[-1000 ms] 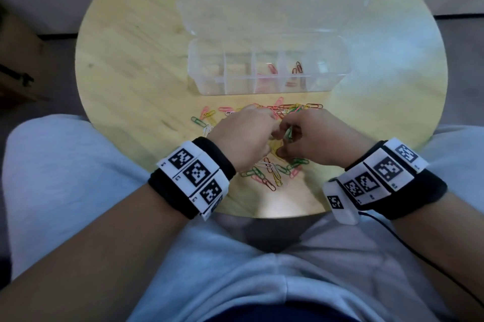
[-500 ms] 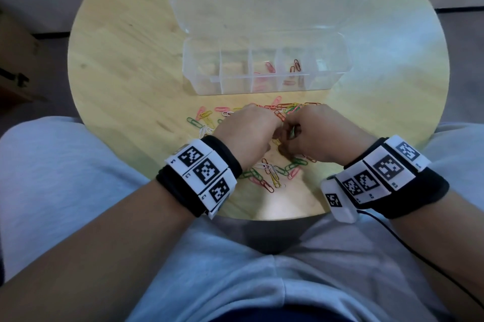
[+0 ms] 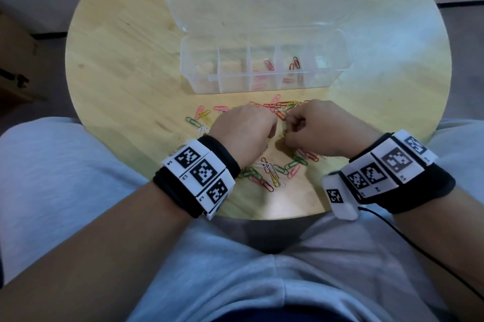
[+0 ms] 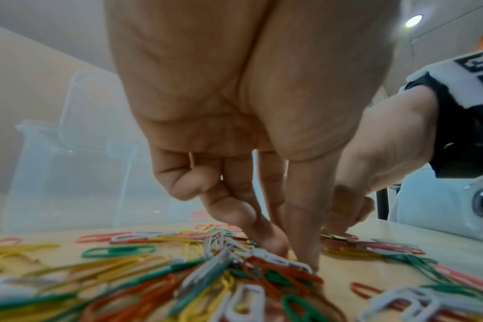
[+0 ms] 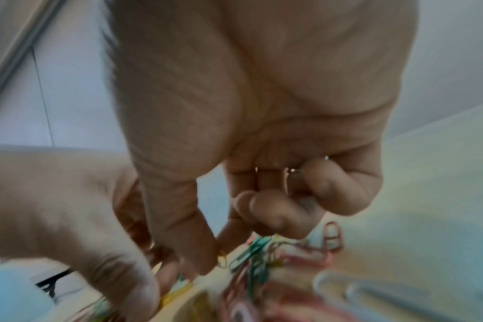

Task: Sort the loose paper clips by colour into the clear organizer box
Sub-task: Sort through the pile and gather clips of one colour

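Observation:
The clear organizer box (image 3: 264,84) stands open mid-table with its lid (image 3: 262,4) laid back. Pink clips (image 3: 268,65) lie in its middle compartment and red clips (image 3: 294,62) in the one to the right. Loose mixed-colour paper clips (image 3: 272,172) are scattered in front of it. My left hand (image 3: 243,127) points its fingers down into the pile (image 4: 213,268), thumb and fingertips pinched together (image 4: 292,252) on a clip I cannot make out. My right hand (image 3: 322,127) is beside it, its thumb and forefinger (image 5: 215,255) pinching a small yellow clip (image 5: 222,260). Its other fingers are curled.
The round wooden table (image 3: 125,65) has bare wood on its left and right sides. Its near edge (image 3: 275,214) sits just above my lap. A dark piece of furniture (image 3: 15,65) stands on the floor at the far left.
My hands were touching over a green clip a second ago and now have a small gap between them. The view has shifted slightly, and the box has stayed put.

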